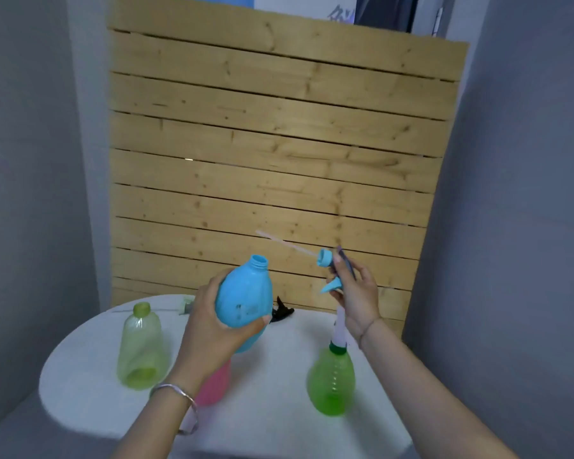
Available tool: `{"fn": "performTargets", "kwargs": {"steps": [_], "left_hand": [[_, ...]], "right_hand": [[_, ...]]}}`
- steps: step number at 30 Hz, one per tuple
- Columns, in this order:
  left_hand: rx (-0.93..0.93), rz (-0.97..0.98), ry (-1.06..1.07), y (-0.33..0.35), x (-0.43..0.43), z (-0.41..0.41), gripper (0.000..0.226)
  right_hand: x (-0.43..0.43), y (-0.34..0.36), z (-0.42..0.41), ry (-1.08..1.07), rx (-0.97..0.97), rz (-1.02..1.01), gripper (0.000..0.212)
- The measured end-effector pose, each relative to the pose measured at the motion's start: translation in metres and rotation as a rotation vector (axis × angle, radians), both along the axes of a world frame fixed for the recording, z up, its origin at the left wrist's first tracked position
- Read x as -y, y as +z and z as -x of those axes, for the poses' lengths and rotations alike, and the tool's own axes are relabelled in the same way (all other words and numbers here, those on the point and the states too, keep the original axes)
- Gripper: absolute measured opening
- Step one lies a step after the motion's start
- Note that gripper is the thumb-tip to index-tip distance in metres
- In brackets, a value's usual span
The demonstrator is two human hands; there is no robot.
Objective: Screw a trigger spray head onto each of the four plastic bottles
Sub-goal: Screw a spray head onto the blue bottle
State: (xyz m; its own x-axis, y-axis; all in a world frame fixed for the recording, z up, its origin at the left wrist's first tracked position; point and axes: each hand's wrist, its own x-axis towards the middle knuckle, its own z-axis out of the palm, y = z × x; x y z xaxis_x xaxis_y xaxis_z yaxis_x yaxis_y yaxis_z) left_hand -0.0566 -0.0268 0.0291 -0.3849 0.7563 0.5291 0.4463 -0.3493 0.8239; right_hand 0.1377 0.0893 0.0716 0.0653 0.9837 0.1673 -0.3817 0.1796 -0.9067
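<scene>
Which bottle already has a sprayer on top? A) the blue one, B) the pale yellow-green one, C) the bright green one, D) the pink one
C: the bright green plastic bottle on the round white table wears a white trigger head, while the blue plastic bottle in the left hand has an open neck and the right hand holds the blue trigger spray head apart from it.
</scene>
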Motion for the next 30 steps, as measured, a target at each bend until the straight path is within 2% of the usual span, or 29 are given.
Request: {"fn": "performTargets", "kwargs": {"steps": [10, 17, 23, 26, 30], "left_hand": [[0.008, 0.105, -0.05, -0.024, 0.013, -0.048, 0.093], [-0.004, 0.125, -0.045, -0.022, 0.016, -0.054, 0.094], [-0.122, 0.167, -0.098, -0.022, 0.02, -0.059, 0.092], [-0.127, 0.18, -0.16, -0.022, 0.023, -0.071, 0.09], [-0.12, 0.175, -0.184, -0.027, 0.027, -0.082, 0.086]], "right_hand": [[0.052, 0.032, -0.086, -0.031, 0.348, -0.175, 0.034], [0.057, 0.044, -0.106, -0.077, 0.402, -0.241, 0.029], [0.064, 0.052, -0.097, 0.062, 0.61, -0.339, 0.032], [0.07, 0.045, -0.078, 0.162, 0.668, -0.402, 0.03], [0.075, 0.032, -0.066, 0.183, 0.748, -0.473, 0.029]]}}
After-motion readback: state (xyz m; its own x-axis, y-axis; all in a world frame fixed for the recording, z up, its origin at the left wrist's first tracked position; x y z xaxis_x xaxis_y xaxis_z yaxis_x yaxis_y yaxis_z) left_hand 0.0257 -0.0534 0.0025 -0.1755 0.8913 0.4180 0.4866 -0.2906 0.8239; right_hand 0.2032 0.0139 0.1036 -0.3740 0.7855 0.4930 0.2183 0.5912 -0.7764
